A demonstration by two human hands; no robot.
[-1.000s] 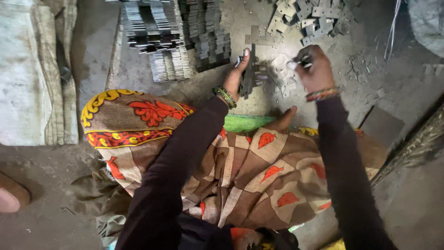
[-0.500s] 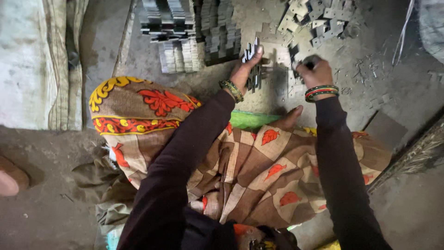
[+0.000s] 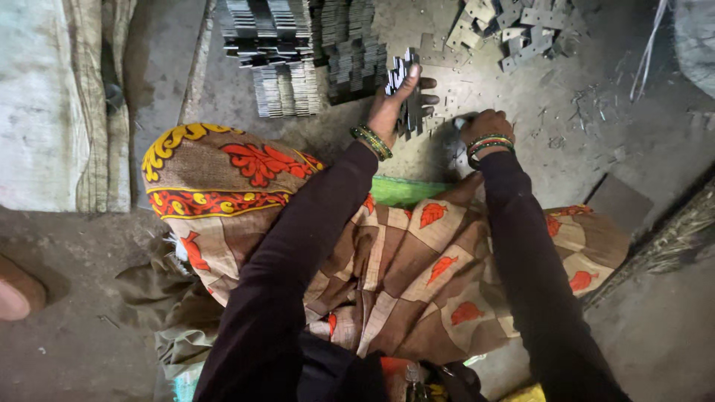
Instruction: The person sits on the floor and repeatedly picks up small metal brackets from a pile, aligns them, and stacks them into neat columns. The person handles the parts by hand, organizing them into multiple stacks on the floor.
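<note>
I sit on a dusty concrete floor, a brown cloth with red leaf patterns across my lap. My left hand grips a small upright stack of thin grey metal plates, thumb on one side and fingers on the other. My right hand is curled on the floor just to the right of that stack, its fingers closed; what they hold is hidden from me. Both wrists wear green and red bangles.
Neat rows of stacked metal plates stand at the far left. A loose heap of flat plates lies at the far right. A pale sack lies at the left, a flat dark tile at the right, and a foot at the left edge.
My left hand has closed round the stack of plates and stood it upright. My right hand has drawn back toward me and curled lower on the floor.
</note>
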